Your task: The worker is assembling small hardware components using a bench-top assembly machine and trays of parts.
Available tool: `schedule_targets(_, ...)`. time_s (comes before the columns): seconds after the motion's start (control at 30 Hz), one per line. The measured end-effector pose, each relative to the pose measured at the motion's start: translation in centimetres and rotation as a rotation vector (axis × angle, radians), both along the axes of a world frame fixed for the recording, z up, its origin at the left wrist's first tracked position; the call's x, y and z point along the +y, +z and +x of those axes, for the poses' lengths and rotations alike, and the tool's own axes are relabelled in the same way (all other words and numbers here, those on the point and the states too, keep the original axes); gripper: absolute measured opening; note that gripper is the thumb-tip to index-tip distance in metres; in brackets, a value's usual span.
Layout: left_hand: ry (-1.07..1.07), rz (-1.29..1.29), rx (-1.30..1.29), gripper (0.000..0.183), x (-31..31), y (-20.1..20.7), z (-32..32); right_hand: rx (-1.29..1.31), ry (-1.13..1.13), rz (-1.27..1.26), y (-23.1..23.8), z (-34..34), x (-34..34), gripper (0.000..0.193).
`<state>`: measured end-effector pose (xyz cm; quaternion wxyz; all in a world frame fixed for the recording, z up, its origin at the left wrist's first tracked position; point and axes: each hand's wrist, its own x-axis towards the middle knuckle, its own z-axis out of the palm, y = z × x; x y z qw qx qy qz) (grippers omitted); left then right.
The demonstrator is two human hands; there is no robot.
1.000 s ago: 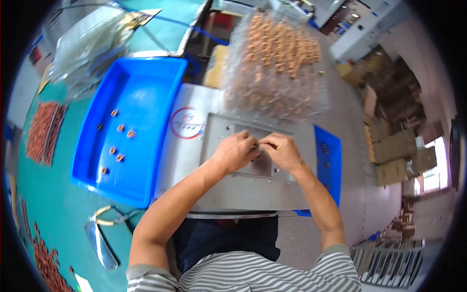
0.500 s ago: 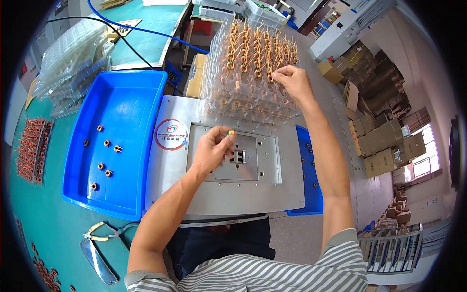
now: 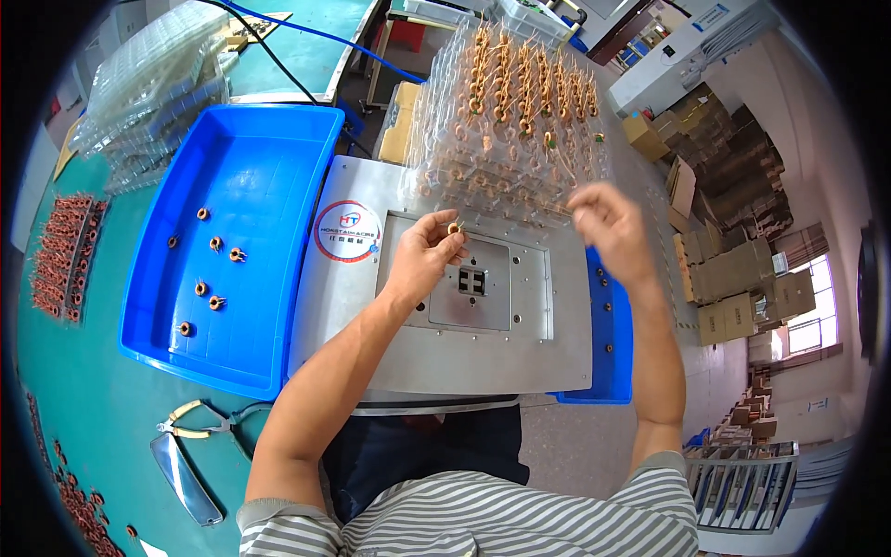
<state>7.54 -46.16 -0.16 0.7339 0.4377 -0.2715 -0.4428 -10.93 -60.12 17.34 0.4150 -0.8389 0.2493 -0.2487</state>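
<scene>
My left hand (image 3: 429,251) is over the metal machine plate (image 3: 464,357). Its thumb and fingertips pinch a small copper-wound toroid coil (image 3: 454,228). Right of it, my right hand (image 3: 611,230) is in the air at the near right corner of a stack of clear plastic trays (image 3: 445,153). Its fingers are curled together and blurred, and I cannot make out what, if anything, is between them. Rows of copper coils (image 3: 526,97) with upright wire leads fill the top tray. Below my hands, a square opening with a dark four-part insert (image 3: 472,281) is set in the plate.
A blue bin (image 3: 237,186) with several loose coils stands left of the plate; another blue bin (image 3: 611,371) is at its right. Cutters (image 3: 200,420) and a phone-like slab (image 3: 186,481) lie on the green table. Reddish coils (image 3: 70,255) stand at the far left.
My right hand has left the coil rows and come down and toward me. My left hand still pinches its coil, now turned differently. The whole view has shifted slightly.
</scene>
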Motion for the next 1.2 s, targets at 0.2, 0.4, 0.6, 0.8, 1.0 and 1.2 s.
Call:
schedule_targets(0.2, -0.008, 0.028, -0.051, 0.036, -0.3, 0.4, 0.5, 0.333, 0.102, -0.224, -5.1, 0.7, 3.5, 0.015)
schedule_targets(0.4, 0.023, 0.020, -0.068, 0.035, -0.6, -0.2, 1.3, 0.306, 0.244, -0.468, -9.7, 2.2, 2.5, 0.016)
schedule_targets(0.6, 0.032, 0.024, -0.070, 0.036, 0.7, -3.5, 2.3, 0.307, 0.289, -0.492, -14.3, 3.8, 3.6, 0.016)
schedule_targets(0.8, 0.029, 0.026, -0.077, 0.036, 1.8, -6.6, 3.7, 0.261, 0.221, -0.443, -17.8, 5.5, 4.7, 0.014)
schedule_targets(1.0, 0.036, 0.034, -0.071, 0.035, 1.5, -9.5, 4.2, 0.262, 0.246, -0.391, -21.5, 6.1, 4.5, 0.013)
schedule_targets(1.2, 0.029, 0.049, -0.072, 0.036, 0.8, -13.6, 4.8, 0.315, 0.252, -0.385, -25.7, 7.5, 3.8, 0.013)
